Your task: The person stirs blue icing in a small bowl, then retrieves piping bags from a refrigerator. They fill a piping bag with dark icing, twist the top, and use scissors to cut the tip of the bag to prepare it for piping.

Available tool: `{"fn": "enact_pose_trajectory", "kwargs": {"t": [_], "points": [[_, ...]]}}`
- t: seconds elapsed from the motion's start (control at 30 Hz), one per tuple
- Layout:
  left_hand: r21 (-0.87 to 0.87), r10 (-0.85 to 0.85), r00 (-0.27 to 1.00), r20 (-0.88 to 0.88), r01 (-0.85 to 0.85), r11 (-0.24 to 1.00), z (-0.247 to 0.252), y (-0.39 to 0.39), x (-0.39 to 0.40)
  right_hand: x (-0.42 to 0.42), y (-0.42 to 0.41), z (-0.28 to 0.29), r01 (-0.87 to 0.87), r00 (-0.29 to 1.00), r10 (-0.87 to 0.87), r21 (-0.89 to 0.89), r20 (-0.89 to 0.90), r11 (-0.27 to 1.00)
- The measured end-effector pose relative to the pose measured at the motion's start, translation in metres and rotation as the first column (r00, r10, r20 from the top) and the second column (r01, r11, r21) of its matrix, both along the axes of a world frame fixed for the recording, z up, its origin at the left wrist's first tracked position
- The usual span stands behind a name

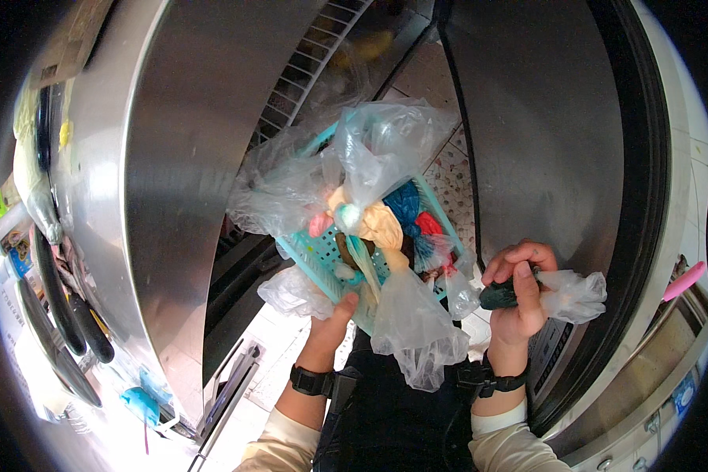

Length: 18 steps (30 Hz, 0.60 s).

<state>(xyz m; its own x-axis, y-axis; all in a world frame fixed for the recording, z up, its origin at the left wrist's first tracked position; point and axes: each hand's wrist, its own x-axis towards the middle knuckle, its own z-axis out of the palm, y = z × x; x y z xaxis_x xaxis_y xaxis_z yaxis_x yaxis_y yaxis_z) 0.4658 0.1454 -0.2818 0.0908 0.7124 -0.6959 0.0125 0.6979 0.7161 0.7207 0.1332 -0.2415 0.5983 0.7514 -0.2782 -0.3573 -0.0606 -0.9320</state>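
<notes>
My left hand [334, 315] grips the near left rim of a turquoise perforated plastic basket [307, 277], its thumb over the edge. Knotted clear plastic bags fill the basket: a cream-coloured bundle [380, 224], a dark blue bundle [402, 202] and a red one [428, 224]. Loose bag ends spread over the rim, including a clear end [416, 348] hanging towards me. To the right of the basket, my right hand [528, 301] pinches a small plastic bag with dark green contents [500, 295]. Its crumpled clear end [575, 295] sticks out to the right.
An open steel door [537, 135] with a black gasket stands at right, and another steel panel [177, 177] at left. Behind the basket is a white wire shelf [292, 79]. Black-handled utensils [59, 295] lie at far left. A pink handle [684, 281] shows at far right.
</notes>
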Motion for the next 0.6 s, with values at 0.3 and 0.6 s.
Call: {"fn": "enact_pose_trajectory", "kwargs": {"t": [0.3, 0.6], "points": [[0.048, -0.087, 0.996, -0.004, 0.087, 0.995, -0.007, -0.019, -0.010, 0.003, 0.002, 0.000, 0.090, 0.996, -0.089, 0.038, -0.010, 0.995], [-0.061, -0.034, 0.999, -0.014, 0.033, 0.998, -0.002, -0.023, -0.012, 0.001, 0.000, 0.005, 0.041, 0.997, -0.049, 0.119, 0.065, 0.992]]}}
